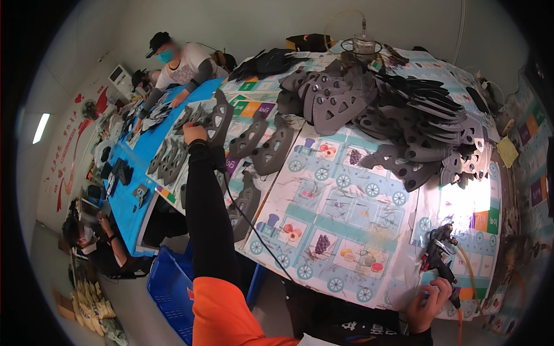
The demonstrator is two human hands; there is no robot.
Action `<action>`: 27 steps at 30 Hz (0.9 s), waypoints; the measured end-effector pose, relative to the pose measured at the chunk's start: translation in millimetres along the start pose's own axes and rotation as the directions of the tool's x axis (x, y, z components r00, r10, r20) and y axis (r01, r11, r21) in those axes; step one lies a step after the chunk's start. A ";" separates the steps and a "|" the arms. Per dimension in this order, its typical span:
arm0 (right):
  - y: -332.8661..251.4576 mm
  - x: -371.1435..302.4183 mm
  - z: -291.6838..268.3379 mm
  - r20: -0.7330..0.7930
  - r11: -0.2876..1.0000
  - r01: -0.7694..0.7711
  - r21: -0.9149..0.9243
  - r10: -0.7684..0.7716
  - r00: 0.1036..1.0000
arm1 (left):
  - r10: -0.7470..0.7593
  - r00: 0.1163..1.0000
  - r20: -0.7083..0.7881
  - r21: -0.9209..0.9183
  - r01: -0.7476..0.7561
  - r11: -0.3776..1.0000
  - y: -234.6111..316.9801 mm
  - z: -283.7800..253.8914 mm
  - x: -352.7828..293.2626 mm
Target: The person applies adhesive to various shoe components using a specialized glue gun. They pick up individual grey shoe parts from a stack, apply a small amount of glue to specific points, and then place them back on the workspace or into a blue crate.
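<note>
There is room to pass low over the middle of the patterned table cover (pixel 362 232); heaped grey pieces (pixel 339 104) bar the far side, a spray gun (pixel 437 254) the right, a thin black cable (pixel 253 229) the left.

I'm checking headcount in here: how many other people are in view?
3: a standing person in a light top by the blue table, a second person partly hidden beyond, and a third person at lower left. Others may be hidden.

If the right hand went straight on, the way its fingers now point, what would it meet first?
Most likely the black spray gun on the table, just ahead of the right hand. Depth is unclear; they may already touch.
</note>
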State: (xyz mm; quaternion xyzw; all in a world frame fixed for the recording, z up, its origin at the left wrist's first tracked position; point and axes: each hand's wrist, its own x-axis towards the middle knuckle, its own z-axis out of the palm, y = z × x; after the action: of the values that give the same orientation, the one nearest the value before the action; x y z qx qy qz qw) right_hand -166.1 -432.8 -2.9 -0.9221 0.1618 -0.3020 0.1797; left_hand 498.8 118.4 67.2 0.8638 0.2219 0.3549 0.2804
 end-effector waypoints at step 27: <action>2.9 9.3 -7.0 -0.118 0.973 0.194 0.125 -0.180 0.977 | 0.198 0.534 0.822 -0.352 0.203 0.913 102.6 -80.2 -162.6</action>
State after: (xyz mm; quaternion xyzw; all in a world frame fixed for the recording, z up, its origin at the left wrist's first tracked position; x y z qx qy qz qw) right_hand -163.8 -440.8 5.8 -0.9016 0.0626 -0.3762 0.2039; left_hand 353.0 -26.5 101.0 0.8475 -0.0191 -0.0694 0.5259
